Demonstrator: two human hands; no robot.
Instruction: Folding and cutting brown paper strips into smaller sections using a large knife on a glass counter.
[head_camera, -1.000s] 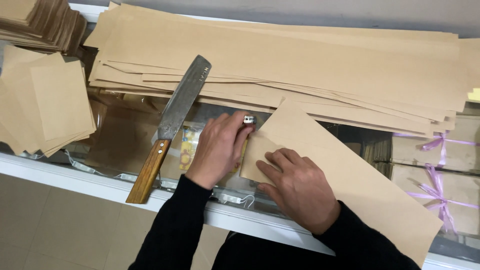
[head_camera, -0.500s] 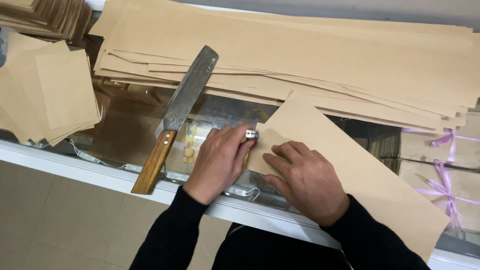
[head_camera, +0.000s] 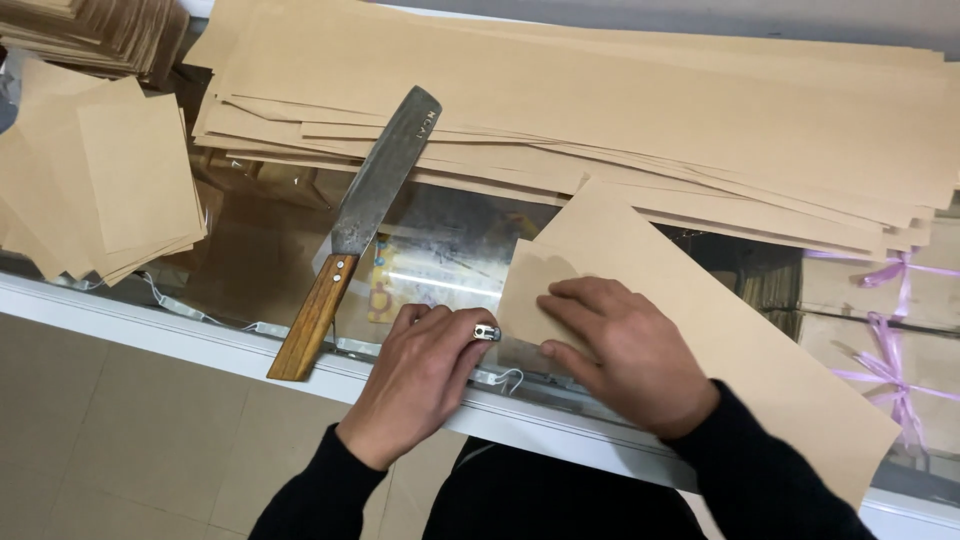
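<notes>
Right hand (head_camera: 625, 350) lies flat, fingers spread, pressing a folded brown strip (head_camera: 700, 330) onto the glass tabletop (head_camera: 450, 250). Left hand (head_camera: 425, 370), ring on, fingers curled, touches the strip's folded edge; neither grip closes around anything. Knife (head_camera: 360, 225) lies just left, paper stack (head_camera: 600, 100) behind.

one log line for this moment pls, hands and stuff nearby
left hand flat at folded end of paper strip | right hand pressing fold | knife lying idle left | paper stack behind
</notes>
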